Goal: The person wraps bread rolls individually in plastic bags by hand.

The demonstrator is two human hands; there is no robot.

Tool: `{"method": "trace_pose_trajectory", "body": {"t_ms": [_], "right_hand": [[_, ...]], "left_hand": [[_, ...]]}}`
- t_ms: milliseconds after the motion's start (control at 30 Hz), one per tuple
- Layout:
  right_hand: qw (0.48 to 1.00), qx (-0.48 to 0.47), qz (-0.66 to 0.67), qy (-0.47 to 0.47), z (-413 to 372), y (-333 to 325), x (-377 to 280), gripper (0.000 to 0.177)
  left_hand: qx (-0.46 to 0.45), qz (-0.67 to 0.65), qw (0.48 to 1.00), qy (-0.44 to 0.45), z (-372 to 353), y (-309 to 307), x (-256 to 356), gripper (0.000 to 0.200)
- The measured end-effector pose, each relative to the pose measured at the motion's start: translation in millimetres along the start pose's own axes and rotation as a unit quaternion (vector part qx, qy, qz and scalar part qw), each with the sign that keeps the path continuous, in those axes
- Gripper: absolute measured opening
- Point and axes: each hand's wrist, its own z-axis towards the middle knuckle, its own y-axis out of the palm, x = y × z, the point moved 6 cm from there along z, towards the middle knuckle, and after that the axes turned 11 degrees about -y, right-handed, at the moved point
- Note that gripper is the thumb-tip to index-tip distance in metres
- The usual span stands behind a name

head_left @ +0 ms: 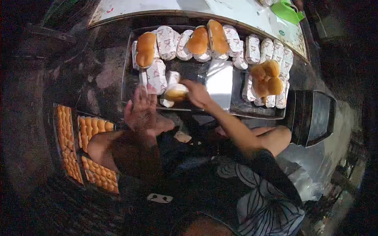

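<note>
My right hand (pixel 197 94) is closed on a bread bun (pixel 176 93) with white paper about it, low over the front of the dark tray (pixel 258 112). Motion blurs the bun and fingers. My left hand (pixel 142 106) is open, palm up and fingers spread, at the tray's front left edge. Just beyond its fingertips lies a bun wrapped in printed white paper (pixel 156 76). Several more wrapped buns line the back and right of the tray. Bare golden buns, such as the one at the back left (pixel 146 49), rest on top of them.
A bright white sheet or stack (pixel 219 84) lies mid-tray. Joined golden buns (pixel 266 78) sit on wrapped ones at the right. Flat trays of buns (pixel 94 126) are on the left, dark stacked trays (pixel 315 118) on the right. A green plastic item (pixel 286 11) stands on a white surface behind.
</note>
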Motion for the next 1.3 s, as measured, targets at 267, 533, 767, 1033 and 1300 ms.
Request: {"method": "trace_pose_trajectory", "body": {"t_ms": [267,533,767,1033,1300], "right_hand": [[0.969,0.195,0.152,-0.002,-75,-112,-111,0.050],[0.963,0.111,0.170,0.179,-83,-102,-99,0.070],[0.966,0.186,0.178,0.017,-114,-80,-102,0.067],[0.956,0.240,0.159,-0.053,-106,-75,-115,0.055],[0.913,0.319,0.252,0.025,-118,-67,-95,0.057]], "left_hand": [[0.001,0.135,0.990,0.050,22,8,-50,0.064],[-0.056,0.430,0.897,0.079,1,26,-122,0.092],[0.005,0.214,0.968,-0.132,5,-31,-119,0.057],[0.097,0.398,0.912,-0.016,-2,-51,-117,0.055],[-0.049,0.222,0.970,-0.082,16,2,-105,0.058]]}}
